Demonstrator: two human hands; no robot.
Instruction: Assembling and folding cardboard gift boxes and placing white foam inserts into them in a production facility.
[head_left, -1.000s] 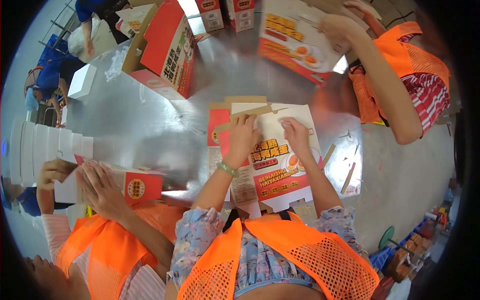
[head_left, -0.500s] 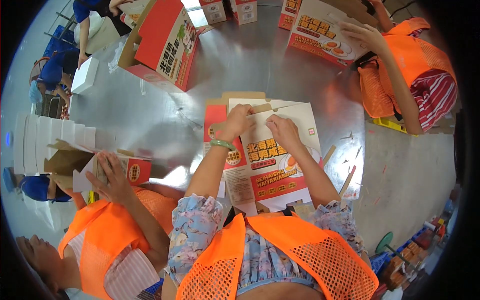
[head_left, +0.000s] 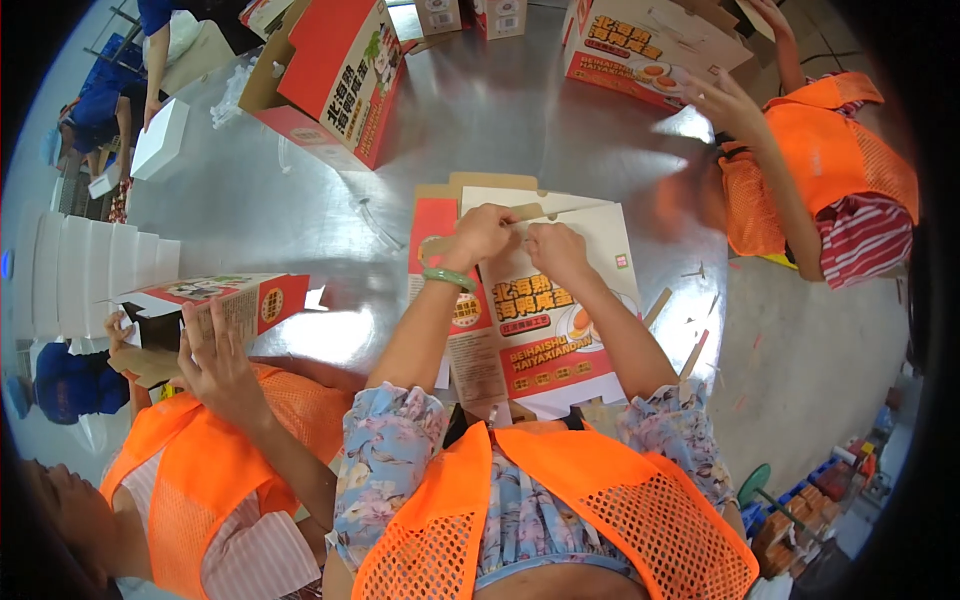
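A flattened red and white cardboard carton (head_left: 545, 330) lies on the metal table in front of me, its printed front facing up. Near its far edge, my left hand (head_left: 485, 235), with a green bangle at the wrist, is closed on a brown cardboard fold. Close beside it, my right hand (head_left: 558, 250) has its fingers curled in against the white panel, at the fold line. The fingertips of both hands are partly hidden, and a narrow gap separates the hands.
Opened-out cartons (head_left: 345, 85) stand at the far left and another carton (head_left: 650, 55) at the far right. Co-workers in orange vests (head_left: 815, 150) handle cartons on both sides. White boxes (head_left: 90, 275) are stacked at left. Cardboard strips (head_left: 695, 352) lie by the table's right edge.
My right hand has shifted slightly left, closer to my left hand, and its fingers are more curled. The co-worker at left has turned a carton; the one at right has moved a hand off theirs.
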